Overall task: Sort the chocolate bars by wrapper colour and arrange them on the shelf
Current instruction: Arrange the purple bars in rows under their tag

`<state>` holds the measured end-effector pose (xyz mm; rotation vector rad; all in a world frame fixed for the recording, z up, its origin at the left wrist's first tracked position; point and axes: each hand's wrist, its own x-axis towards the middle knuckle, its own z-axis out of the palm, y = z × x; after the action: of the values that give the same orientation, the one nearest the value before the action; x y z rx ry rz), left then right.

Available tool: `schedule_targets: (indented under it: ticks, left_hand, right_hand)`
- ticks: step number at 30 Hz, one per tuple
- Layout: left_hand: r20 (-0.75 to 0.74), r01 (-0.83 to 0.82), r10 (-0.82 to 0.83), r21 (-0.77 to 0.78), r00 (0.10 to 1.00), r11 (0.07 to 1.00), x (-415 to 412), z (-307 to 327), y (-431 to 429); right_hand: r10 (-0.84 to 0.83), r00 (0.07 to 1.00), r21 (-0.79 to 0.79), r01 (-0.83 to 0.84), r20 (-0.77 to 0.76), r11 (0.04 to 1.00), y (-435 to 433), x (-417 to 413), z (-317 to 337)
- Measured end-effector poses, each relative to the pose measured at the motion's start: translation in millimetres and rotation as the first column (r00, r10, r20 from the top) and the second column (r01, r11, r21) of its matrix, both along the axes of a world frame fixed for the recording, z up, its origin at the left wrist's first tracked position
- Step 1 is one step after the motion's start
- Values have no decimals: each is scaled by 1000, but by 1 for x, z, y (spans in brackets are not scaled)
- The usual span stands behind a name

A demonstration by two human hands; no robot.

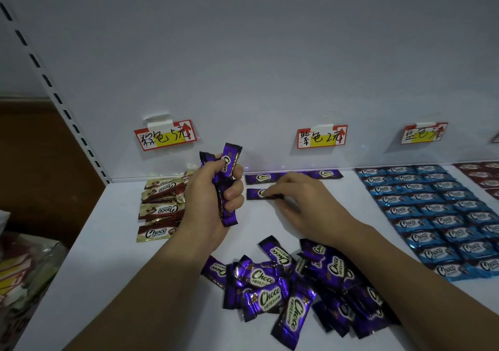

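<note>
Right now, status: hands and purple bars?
Left hand grips a bunch of purple bars. Right hand presses one purple bar flat, second row. Loose purple pile at shelf front, apart from the rows.

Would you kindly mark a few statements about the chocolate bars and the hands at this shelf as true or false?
1. The left hand grips a bunch of purple bars. True.
2. The blue bars lie in a loose heap. False: they lie flat in neat rows on the right of the shelf.
3. The right hand touches a single purple bar lying flat near the back. True.
4. The loose pile nearest the camera is brown-and-gold. False: it is purple; the brown-and-gold bars lie at the left.
</note>
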<state>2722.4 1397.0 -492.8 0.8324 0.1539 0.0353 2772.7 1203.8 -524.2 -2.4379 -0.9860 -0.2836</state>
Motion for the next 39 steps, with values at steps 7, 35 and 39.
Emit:
schedule_targets:
  ticks: [7,35,39]
  left_hand:
    - [-5,3,-3,2,1000,1000,0,0,0]
    - [67,-32,10,332,998,943,0,-9,-8]
    - [96,18,-75,498,993,867,-5,-9,-14]
  right_hand:
    - [-39,999,-32,39,-18,999,-1,-1,-1]
    - [-8,948,500,174,-318,848,-7,-7,35]
    - [212,883,633,116,-418,765,-11,-14,45]
